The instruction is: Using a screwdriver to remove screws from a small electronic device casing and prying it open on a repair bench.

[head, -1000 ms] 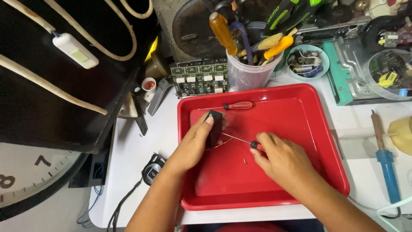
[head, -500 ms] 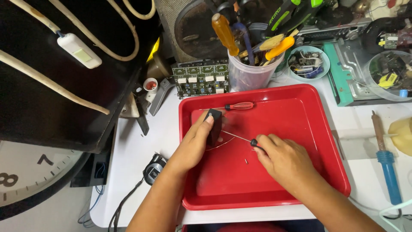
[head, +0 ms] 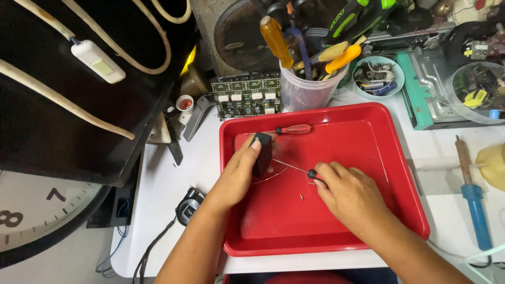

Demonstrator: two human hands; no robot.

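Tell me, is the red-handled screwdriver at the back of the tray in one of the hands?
No, the red-handled screwdriver lies loose on the red tray, beyond the left hand holding a small black block.

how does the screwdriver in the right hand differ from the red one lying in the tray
The screwdriver in the right hand is gripped, its handle mostly hidden, its thin shaft slanting toward the black block under the left hand. The red-handled screwdriver lies loose and untouched, nearly level, near the red tray's far wall. Both are small and slender.

Both forearms are stretched forward, converging. The left hand (head: 239, 171) is curled in a grip, thumb raised. The right hand (head: 350, 194) is closed, knuckles upward.
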